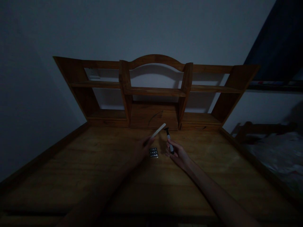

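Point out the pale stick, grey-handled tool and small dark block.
Pale stick (158,130): head view, middle of its visible length.
Grey-handled tool (169,138): head view, on the grey handle.
Small dark block (153,152): head view, middle of its top.

This looks like a room in a home, perhaps a bedroom or study: under the left hand (143,147) and the right hand (179,154) spreads a broad wooden desk (104,148), and beyond them stands a wooden shelf unit (156,92) with an arched top, against a plain pale wall (151,31). Well to the right of the right hand, what looks like a dark blue curtain (279,44) hangs above a ledge (274,86), and lower down, past the desk's edge, are a wooden rail (265,127) and a pale crumpled heap (281,151) too dim to make out.
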Tool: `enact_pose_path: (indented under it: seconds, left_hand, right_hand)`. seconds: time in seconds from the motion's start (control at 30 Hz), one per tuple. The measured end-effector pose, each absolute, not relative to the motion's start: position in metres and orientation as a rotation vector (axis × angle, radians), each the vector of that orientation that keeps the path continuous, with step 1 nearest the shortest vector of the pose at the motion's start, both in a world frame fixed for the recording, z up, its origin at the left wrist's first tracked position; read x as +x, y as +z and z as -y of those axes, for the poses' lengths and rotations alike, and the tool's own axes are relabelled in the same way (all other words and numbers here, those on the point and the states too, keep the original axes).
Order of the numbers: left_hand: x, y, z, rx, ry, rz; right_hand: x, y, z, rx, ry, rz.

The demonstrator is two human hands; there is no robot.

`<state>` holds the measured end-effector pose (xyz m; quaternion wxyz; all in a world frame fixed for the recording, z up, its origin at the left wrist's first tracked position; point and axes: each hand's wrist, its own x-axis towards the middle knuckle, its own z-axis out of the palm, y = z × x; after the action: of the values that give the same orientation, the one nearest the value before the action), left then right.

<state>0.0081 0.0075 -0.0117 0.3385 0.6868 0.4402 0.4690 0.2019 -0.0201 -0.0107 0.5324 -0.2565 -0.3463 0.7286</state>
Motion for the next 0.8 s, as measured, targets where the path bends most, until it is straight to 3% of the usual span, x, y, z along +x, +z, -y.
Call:
enact_pose_path:
  seconds: [0.13,0.37,0.8]
  left_hand:
    - [0.0118,-0.0121,-0.0056,1.835,1.11,-1.158]
    - [0.005,-0.0095,-0.0099,1.764,1.303,-1.218]
    - [0.0091,-0.0089,-0.0039,1.818,1.187,-1.224]
  right_hand:
    - [0.203,-0.0122,0.0181,-0.556,1.745,0.829]
    - [0.2051,-0.0102,0.0179,-0.512,1.754,0.866]
    - [0.2023,-0.0072,0.0219,-0.562,1.767,0.876]
